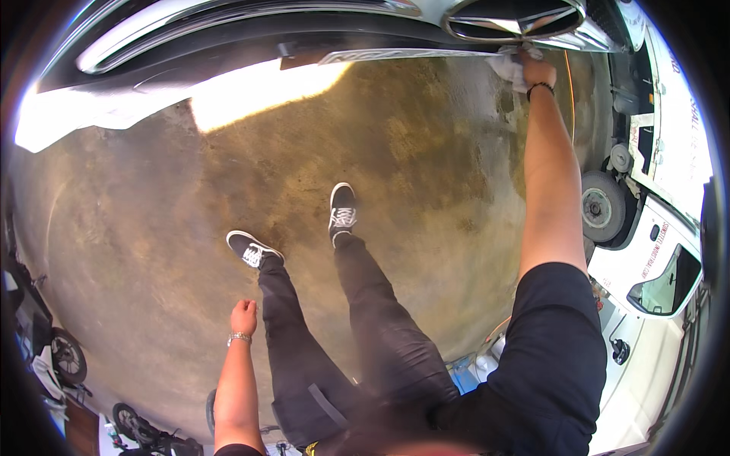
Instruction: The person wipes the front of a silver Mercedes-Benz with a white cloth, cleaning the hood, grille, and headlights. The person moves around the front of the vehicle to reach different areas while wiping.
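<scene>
My right hand (538, 71) is stretched far forward, its fingers closed on a white cloth (507, 70). The cloth is pressed to the lower front of a dark vehicle (251, 57), just below a large oval chrome emblem (514, 18). Beside the cloth, a thin, light plate (411, 54) is seen nearly edge-on along the vehicle's front. My left hand (243, 318) hangs low by my left leg, well away from the vehicle. Its fingers are curled in, and nothing shows in them.
Under my shoes (342, 209) lies a stained concrete floor (411, 144) with damp patches. A white truck (646, 254) stands at the right, near an orange cord (572, 99). Motorcycles (68, 357) are parked at the lower left. Behind me is a blue container (462, 378).
</scene>
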Demonstrator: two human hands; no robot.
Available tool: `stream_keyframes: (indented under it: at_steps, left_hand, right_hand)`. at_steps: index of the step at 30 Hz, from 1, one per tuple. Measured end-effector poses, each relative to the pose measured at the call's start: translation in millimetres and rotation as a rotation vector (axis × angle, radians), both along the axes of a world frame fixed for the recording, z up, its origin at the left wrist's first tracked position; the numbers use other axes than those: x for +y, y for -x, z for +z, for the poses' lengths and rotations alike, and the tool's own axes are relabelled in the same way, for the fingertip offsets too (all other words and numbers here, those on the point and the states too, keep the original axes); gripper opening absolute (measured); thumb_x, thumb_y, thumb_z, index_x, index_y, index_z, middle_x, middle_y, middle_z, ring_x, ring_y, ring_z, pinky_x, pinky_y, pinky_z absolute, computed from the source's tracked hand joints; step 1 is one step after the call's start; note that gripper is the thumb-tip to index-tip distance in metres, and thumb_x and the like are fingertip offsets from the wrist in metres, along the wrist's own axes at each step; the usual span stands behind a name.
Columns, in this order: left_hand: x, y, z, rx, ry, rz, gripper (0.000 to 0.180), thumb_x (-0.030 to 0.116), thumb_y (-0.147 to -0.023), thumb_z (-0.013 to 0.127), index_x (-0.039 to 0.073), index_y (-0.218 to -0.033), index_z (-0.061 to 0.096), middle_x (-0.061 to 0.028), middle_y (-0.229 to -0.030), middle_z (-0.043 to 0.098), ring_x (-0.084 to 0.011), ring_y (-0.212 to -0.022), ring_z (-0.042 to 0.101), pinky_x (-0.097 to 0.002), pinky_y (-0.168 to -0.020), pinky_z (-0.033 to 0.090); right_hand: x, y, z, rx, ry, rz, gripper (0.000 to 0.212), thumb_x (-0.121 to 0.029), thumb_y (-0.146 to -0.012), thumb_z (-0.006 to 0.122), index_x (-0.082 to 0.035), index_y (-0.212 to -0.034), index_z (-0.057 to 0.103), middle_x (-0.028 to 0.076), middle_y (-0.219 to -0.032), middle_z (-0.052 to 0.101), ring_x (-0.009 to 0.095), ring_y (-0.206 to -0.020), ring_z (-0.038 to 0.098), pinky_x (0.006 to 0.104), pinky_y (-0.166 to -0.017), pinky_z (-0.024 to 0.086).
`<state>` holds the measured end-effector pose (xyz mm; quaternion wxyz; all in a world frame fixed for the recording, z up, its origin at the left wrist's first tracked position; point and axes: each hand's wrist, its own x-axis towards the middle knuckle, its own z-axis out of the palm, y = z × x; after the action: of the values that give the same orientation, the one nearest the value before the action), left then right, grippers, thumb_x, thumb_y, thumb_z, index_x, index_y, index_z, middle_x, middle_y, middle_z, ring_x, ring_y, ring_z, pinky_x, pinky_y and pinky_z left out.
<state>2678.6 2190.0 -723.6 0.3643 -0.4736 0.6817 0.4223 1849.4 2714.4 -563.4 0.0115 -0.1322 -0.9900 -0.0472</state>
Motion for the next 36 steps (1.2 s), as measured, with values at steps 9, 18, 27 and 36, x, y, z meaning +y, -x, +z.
stream_keyframes:
  at_steps: [9, 18, 27, 36]
  left_hand:
    - [95, 111, 5, 0.063, -0.194, 0.171, 0.022, 0.021, -0.100, 0.065, 0.001, -0.106, 0.072, -0.0066, -0.086, 0.074, -0.0129, -0.077, 0.069, -0.0296, -0.071, 0.054]
    - [101, 105, 9, 0.086, -0.180, 0.176, 0.021, 0.018, -0.100, 0.065, -0.001, -0.104, 0.071, -0.0061, -0.084, 0.074, -0.0131, -0.075, 0.068, -0.0295, -0.071, 0.055]
    - [144, 101, 10, 0.068, -0.278, 0.189, 0.021, 0.019, -0.100, 0.066, -0.001, -0.106, 0.071, -0.0056, -0.084, 0.074, -0.0116, -0.075, 0.068, -0.0282, -0.071, 0.055]
    - [135, 113, 23, 0.053, -0.313, 0.226, 0.023, 0.022, -0.101, 0.064, 0.000, -0.109, 0.069, -0.0044, -0.088, 0.073, -0.0105, -0.076, 0.066, -0.0270, -0.069, 0.053]
  right_hand:
    - [61, -2, -19, 0.139, 0.008, -0.125, 0.074, -0.059, -0.102, 0.040, 0.006, -0.110, 0.075, 0.030, -0.117, 0.070, 0.045, -0.117, 0.066, 0.0511, -0.102, 0.050]
    - [149, 38, 9, 0.372, 1.032, -0.499, 0.051, -0.040, -0.101, 0.065, 0.008, -0.117, 0.070, 0.022, -0.116, 0.074, 0.034, -0.109, 0.072, 0.0443, -0.095, 0.057]
    - [60, -96, -18, 0.620, 1.223, -0.103, 0.030, -0.015, -0.090, 0.074, 0.004, -0.113, 0.067, 0.017, -0.105, 0.074, 0.031, -0.089, 0.074, 0.0425, -0.073, 0.060]
    - [-65, -49, -36, 0.115, 0.332, 0.083, 0.049, -0.017, -0.090, 0.063, -0.003, -0.137, 0.060, 0.027, -0.133, 0.056, 0.044, -0.125, 0.051, 0.0535, -0.105, 0.042]
